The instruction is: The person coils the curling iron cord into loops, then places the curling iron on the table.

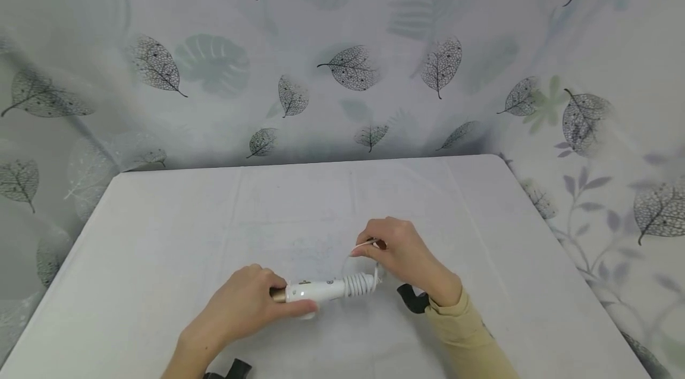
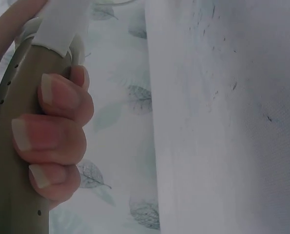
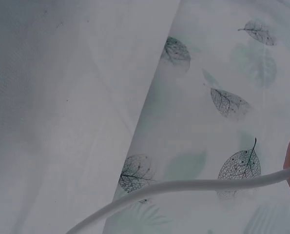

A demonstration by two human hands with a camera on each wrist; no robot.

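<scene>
A curling iron with a white handle and a gold barrel is held level just over the table. My left hand grips it where barrel and handle meet, the thumb lying along the handle. In the left wrist view the fingers curl round the barrel, which has a row of small dark holes. White cord is coiled round the far end of the handle. Above that end my right hand pinches a loose stretch of the cord. Only an edge of the right hand shows in the right wrist view.
The white table has a straight back edge and rounded corners. Behind and beside it hangs a leaf-printed cloth. Black camera pieces sit at the right wrist and the left wrist.
</scene>
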